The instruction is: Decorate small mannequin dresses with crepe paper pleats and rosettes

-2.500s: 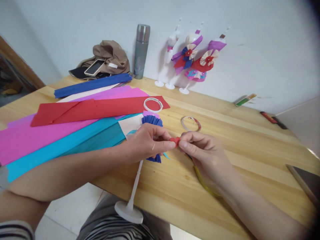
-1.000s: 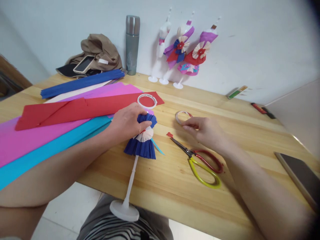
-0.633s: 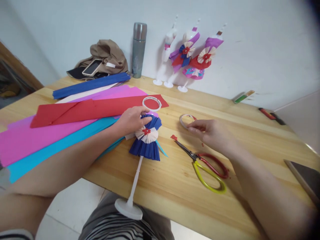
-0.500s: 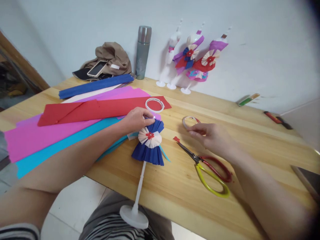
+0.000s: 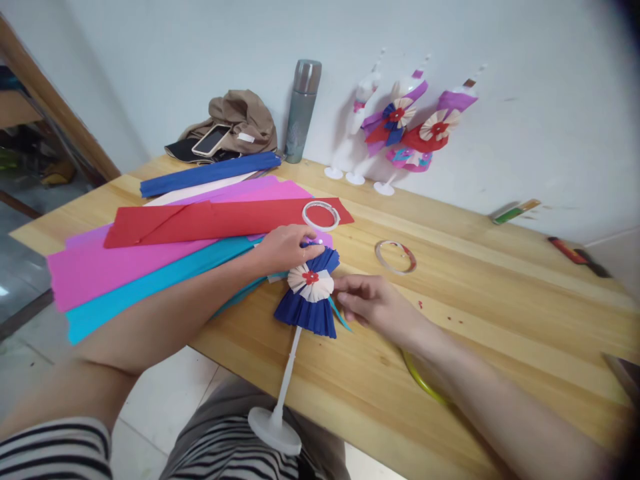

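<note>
Between the two hands, a small stand figure (image 5: 306,319) leans at the near edge of the table, its white round base (image 5: 275,430) out over the person's lap and its thin pole running up to the dress. The dress is deep blue pleated paper, narrow at the waist and flaring above and below; across the waist sits a cream fan-folded rosette (image 5: 324,288) with a little red flower (image 5: 311,277) in its middle, and a thin light-blue strip (image 5: 341,316) trails off to the right of the skirt. The left hand (image 5: 287,250) is at the top of the dress, its thumb and fingers curled beside a white knob (image 5: 321,241); whether they clamp the figure or only rest there, I cannot tell. The right hand (image 5: 373,303) comes in from the other side, index finger and thumb slightly parted, the index tip at the right rim of the rosette; whether anything small lies between them is unclear. The right forearm covers most of a pair of scissors, leaving part of a yellow handle (image 5: 423,380) showing. Just beyond lie red scraps (image 5: 420,305) and a ring of tape (image 5: 379,257). The left arm partly covers a turquoise paper sheet (image 5: 165,293), beneath a pink one (image 5: 135,263). A dark flat object (image 5: 625,377) is cut off at the right border.
</note>
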Motion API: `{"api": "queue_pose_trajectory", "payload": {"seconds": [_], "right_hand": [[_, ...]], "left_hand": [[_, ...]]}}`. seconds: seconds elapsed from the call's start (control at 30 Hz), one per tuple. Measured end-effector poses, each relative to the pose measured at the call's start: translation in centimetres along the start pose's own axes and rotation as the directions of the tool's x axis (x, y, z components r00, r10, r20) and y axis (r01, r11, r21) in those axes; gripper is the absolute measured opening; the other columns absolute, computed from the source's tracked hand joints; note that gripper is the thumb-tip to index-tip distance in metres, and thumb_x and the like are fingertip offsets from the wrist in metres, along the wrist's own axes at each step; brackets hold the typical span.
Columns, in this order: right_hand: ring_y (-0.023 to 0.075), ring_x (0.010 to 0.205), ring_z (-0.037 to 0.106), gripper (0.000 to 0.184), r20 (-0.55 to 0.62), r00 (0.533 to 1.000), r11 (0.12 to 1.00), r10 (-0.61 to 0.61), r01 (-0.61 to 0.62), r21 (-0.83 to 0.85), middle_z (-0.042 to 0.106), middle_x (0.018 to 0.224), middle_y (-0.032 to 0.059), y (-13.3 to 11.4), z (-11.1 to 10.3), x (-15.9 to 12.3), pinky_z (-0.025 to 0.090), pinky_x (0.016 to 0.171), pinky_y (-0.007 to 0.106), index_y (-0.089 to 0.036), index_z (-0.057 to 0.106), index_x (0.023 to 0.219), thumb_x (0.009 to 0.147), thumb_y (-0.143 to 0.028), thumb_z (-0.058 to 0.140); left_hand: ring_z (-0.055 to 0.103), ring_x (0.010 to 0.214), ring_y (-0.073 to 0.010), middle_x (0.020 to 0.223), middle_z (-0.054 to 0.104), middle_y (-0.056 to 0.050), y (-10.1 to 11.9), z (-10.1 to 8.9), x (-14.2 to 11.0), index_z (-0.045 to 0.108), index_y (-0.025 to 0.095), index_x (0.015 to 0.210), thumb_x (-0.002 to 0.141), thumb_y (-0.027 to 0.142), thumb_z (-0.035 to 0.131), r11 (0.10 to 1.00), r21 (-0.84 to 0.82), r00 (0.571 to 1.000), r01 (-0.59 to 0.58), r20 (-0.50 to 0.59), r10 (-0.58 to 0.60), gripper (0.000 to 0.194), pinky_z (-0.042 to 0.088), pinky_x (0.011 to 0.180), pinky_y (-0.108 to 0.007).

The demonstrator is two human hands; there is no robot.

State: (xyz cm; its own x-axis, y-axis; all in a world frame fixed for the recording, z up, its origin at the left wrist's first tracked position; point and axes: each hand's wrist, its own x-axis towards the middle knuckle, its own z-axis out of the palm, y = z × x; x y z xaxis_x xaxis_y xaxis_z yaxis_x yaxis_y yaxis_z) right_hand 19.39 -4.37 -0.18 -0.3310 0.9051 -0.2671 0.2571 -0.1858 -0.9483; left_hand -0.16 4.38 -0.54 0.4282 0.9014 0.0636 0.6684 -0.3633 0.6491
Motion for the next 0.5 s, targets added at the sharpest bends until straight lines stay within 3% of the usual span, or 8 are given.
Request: {"api": "queue_pose_trajectory", "payload": {"seconds": [0.07, 0.17, 0.3, 0.4, 0.5], "right_hand": [[0.0085, 0.044, 0.044, 0.012, -0.029, 0.998, 0.993, 0.062, -0.059, 0.099, 0.058, 0.051, -0.0035, 0.0, 0.1, 0.5, 0.028, 0.042, 0.022, -0.02, 0.073, 0.074, 0.071, -0.031, 0.076], [0.0099, 0.046, 0.049, 0.016, -0.045, 0.993, 0.969, 0.106, -0.093, 0.23, 0.064, 0.055, -0.0006, 0.0, 0.2, 0.9, 0.029, 0.042, 0.022, -0.02, 0.072, 0.075, 0.071, -0.034, 0.079], [0.0099, 0.044, 0.047, 0.022, -0.084, 0.991, 0.962, 0.101, -0.076, 0.264, 0.064, 0.052, -0.0004, -1.8, 0.4, 0.6, 0.03, 0.042, 0.024, -0.02, 0.074, 0.078, 0.067, -0.038, 0.081], [0.011, 0.045, 0.049, 0.02, -0.047, 0.999, 0.993, -0.013, 0.018, 0.117, 0.064, 0.054, 0.0002, -4.2, -0.1, 0.8, 0.033, 0.043, 0.025, -0.02, 0.076, 0.082, 0.072, -0.037, 0.076], [0.0143, 0.054, 0.058, 0.016, 0.023, 0.987, 0.963, -0.157, 0.158, -0.22, 0.068, 0.063, 0.0025, -5.7, -1.5, 2.3, 0.042, 0.05, 0.028, -0.019, 0.078, 0.085, 0.081, -0.03, 0.066]], "left_hand": [[0.072, 0.108, -0.0241, 0.113, 0.078, -0.012, 0.0, 0.0, 0.0, 0.074, 0.012, 0.117, 0.086, 0.027, 0.066, 0.998, -0.069, 0.999, 0.007, 0.035, -0.004, 0.035, 0.053, 0.097, -0.034], [0.07, 0.112, -0.0249, 0.118, 0.075, -0.016, 0.3, -0.3, 0.0, 0.071, 0.007, 0.118, 0.082, 0.023, 0.071, 0.964, -0.262, 0.997, 0.047, 0.074, -0.028, 0.04, 0.054, 0.097, -0.034], [0.07, 0.104, -0.02, 0.115, 0.075, -0.013, 0.9, -2.3, -0.4, 0.071, 0.01, 0.115, 0.075, 0.018, 0.078, 0.82, -0.567, 0.997, 0.081, 0.062, -0.056, 0.041, 0.054, 0.092, -0.031], [0.068, 0.078, -0.0138, 0.09, 0.074, -0.005, 0.8, -4.8, -0.5, 0.07, 0.013, 0.119, 0.073, 0.015, 0.079, 0.631, -0.755, 0.98, 0.179, 0.194, -0.045, 0.047, 0.054, 0.074, -0.026], [0.066, 0.072, -0.0126, 0.08, 0.07, 0.0, -0.1, -7.0, -0.3, 0.069, 0.013, 0.12, 0.069, 0.01, 0.081, 0.49, -0.834, 0.962, 0.253, 0.273, -0.031, 0.053, 0.05, 0.066, -0.022]]}}
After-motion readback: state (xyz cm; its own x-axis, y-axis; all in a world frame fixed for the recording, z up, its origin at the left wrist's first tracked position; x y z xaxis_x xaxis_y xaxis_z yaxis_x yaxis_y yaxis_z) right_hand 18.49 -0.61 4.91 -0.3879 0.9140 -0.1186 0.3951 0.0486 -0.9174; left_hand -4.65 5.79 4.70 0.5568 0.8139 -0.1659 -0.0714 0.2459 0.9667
